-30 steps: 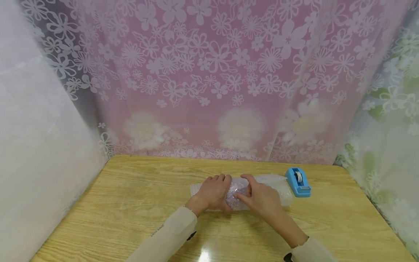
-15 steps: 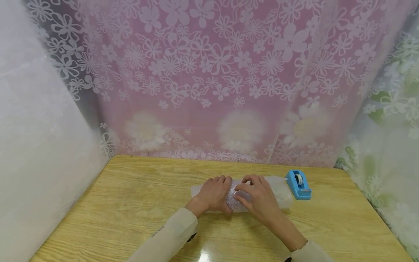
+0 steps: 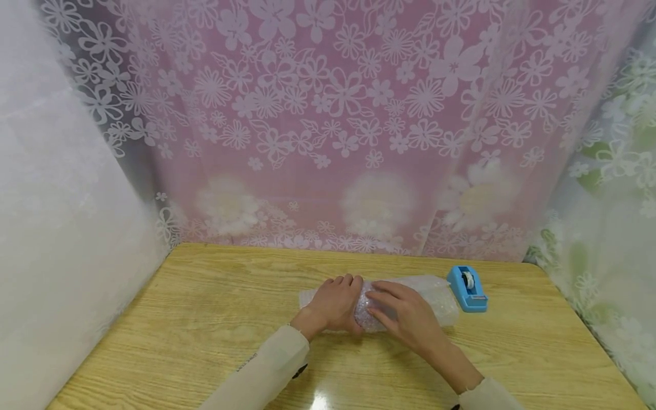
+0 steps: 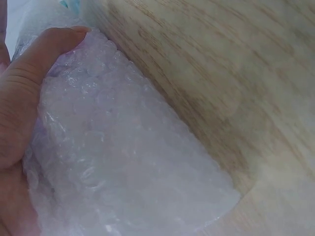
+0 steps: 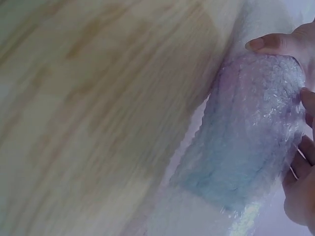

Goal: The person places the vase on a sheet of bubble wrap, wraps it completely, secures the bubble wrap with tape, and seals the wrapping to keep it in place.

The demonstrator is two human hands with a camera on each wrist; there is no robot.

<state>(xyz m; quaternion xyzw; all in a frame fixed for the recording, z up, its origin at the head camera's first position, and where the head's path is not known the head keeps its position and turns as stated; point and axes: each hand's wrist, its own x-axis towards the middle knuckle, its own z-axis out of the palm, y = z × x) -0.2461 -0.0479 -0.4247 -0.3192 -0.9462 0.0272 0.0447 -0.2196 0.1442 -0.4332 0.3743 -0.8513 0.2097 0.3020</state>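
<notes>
A bundle rolled in clear bubble wrap (image 3: 442,302) lies crosswise on the wooden table, with a purplish tint showing at its middle. My left hand (image 3: 333,303) holds it from above, left of centre; in the left wrist view the thumb (image 4: 49,46) curves over the bubbly surface. My right hand (image 3: 414,319) lies over the bundle just right of the left one, its extended, slightly bent fingers touching the wrap. In the right wrist view the bundle (image 5: 246,132) looks pink to bluish, with fingers at its right side. What is inside is hidden.
A blue tape dispenser (image 3: 468,290) with a white roll stands just right of the bundle's end. The wooden table (image 3: 215,296) is enclosed by floral curtains (image 3: 318,142) at the back and sides.
The right hand's fingers have gone from bent over the wrap to more stretched out and flatter on it. The left hand has kept its hold, and the bundle has stayed in place.
</notes>
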